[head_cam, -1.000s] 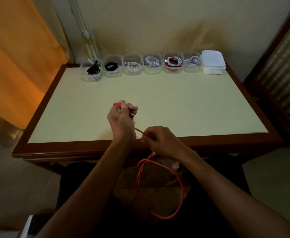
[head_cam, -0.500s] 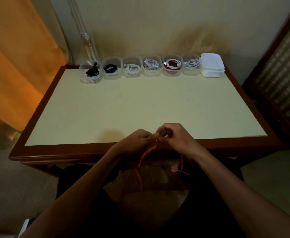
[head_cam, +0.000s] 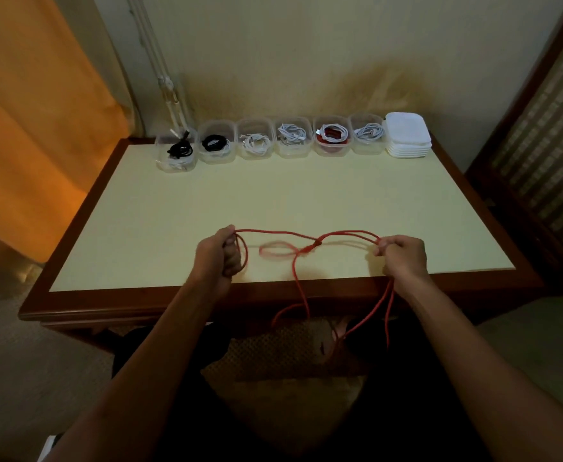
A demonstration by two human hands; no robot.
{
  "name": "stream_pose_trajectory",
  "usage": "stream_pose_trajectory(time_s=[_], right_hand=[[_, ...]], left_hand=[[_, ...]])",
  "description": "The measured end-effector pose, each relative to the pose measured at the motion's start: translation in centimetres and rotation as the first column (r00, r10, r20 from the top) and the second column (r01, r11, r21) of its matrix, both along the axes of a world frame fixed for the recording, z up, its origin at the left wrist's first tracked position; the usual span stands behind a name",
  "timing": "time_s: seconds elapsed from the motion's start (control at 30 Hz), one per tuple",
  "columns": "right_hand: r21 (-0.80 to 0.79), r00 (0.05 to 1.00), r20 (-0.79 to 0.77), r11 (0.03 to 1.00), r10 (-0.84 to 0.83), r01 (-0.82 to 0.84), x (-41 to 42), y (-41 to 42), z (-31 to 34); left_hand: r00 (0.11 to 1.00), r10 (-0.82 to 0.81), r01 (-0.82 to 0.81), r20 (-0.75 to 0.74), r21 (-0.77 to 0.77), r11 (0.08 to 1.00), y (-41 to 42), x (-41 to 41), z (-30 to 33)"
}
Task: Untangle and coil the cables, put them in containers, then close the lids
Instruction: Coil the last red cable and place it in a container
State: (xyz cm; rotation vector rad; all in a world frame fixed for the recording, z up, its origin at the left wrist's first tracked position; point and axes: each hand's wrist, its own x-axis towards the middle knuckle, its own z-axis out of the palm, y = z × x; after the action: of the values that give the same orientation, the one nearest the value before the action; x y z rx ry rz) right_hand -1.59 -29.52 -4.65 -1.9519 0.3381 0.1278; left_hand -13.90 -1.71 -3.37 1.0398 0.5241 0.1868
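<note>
Red cable (head_cam: 275, 232): stretched above table (head_cam: 173, 208) near edge, knot (head_cam: 316, 243) mid-span, slack hanging to lap. Left hand (head_cam: 218, 256) fisted round one end loop, right hand (head_cam: 403, 255) pinching opposite strands; spread likely exposes tangle for undoing

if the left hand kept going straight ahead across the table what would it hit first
Probably nothing nearby: beyond the left hand the table is bare until the far row, where it would likely meet the container with the black cable. Depth is uncertain.
</note>
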Motion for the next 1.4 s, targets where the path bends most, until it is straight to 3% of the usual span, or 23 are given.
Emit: stream_pose_trajectory(time_s=[0.1, 0.23, 0.3, 0.4, 0.47, 0.63, 0.7, 0.8, 0.9, 0.97, 1.07, 1.13, 1.23, 1.33, 1.4], right_hand=[[-0.060, 0.996, 0.015, 0.994, -0.086, 0.087, 0.0, 0.0, -1.5], [0.009, 0.918, 0.101, 0.923, -0.384, 0.385, 0.7, -1.9, -1.9], [-0.028, 0.923, 0.098, 0.926, -0.372, 0.376, 0.8, -3.2, -2.0], [-0.254, 0.984, 0.134, 0.956, -0.117, 0.148, 0.2, -3.2, -2.0], [-0.379, 0.987, 0.142, 0.925, 0.069, -0.010, -0.3, -2.1, -1.9], [-0.718, 0.909, 0.052, 0.648, 0.413, -0.253, -1.8, 1.3, -1.1], [-0.697, 0.846, 0.139, 0.658, 0.515, -0.286, -2.8, 3.1, -0.8], [-0.570, 0.626, 0.386, 0.709, 0.677, -0.415, -4.4, 5.7, -0.2], [-0.457, 0.471, 0.426, 0.633, 0.773, -0.625, -5.9, 7.6, 0.7], [-0.374, 0.485, 0.421, 0.634, 0.766, -0.677, -6.3, 8.3, 1.1], [-0.239, 0.592, 0.488, 0.750, 0.642, -0.616, -5.8, 8.7, 1.4], [-0.132, 0.683, 0.482, 0.816, 0.549, -0.563, -5.3, 8.7, 1.7], [-0.087, 0.728, 0.463, 0.844, 0.505, -0.530, -4.9, 8.6, 1.7], [-0.136, 0.737, 0.406, 0.833, 0.541, -0.536, -5.2, 8.3, 0.8], [-0.183, 0.691, 0.375, 0.780, 0.617, -0.598, -6.3, 8.2, -0.2]], left_hand=[[0.980, 0.181, -0.188, -0.080, -0.089, 0.978, -0.1, 0.1, -1.2], [0.809, 0.546, -0.588, -0.219, -0.259, 0.766, 2.5, 0.1, -2.0], [0.761, 0.599, -0.649, -0.250, -0.270, 0.712, 4.8, -0.6, -2.5], [0.854, 0.465, -0.512, -0.235, -0.221, 0.830, 5.4, -0.8, -2.7], [0.906, 0.369, -0.406, -0.209, -0.175, 0.897, 4.5, -0.5, -2.9], [0.990, 0.115, -0.129, -0.078, -0.197, 0.972, 1.8, 0.0, -2.8], [0.999, -0.018, 0.010, -0.037, -0.206, 0.978, 0.8, -0.1, -2.4], [0.983, -0.184, 0.176, -0.016, -0.229, 0.957, -0.5, -0.2, -1.1], [0.969, -0.246, 0.236, 0.008, -0.304, 0.923, -1.4, -0.2, 0.3], [0.966, -0.256, 0.251, 0.029, -0.326, 0.911, -1.6, -0.2, 0.9], [0.942, -0.331, 0.332, 0.060, -0.333, 0.883, -1.6, -0.4, 1.8], [0.896, -0.438, 0.436, 0.072, -0.330, 0.837, -1.9, -0.7, 2.1], [0.825, -0.552, 0.560, 0.122, -0.311, 0.768, -2.9, -1.2, 2.3], [0.841, -0.503, 0.540, 0.198, -0.344, 0.768, -3.9, -0.8, 3.1], [0.916, -0.332, 0.398, 0.226, -0.396, 0.827, -4.3, 0.0, 3.8]])
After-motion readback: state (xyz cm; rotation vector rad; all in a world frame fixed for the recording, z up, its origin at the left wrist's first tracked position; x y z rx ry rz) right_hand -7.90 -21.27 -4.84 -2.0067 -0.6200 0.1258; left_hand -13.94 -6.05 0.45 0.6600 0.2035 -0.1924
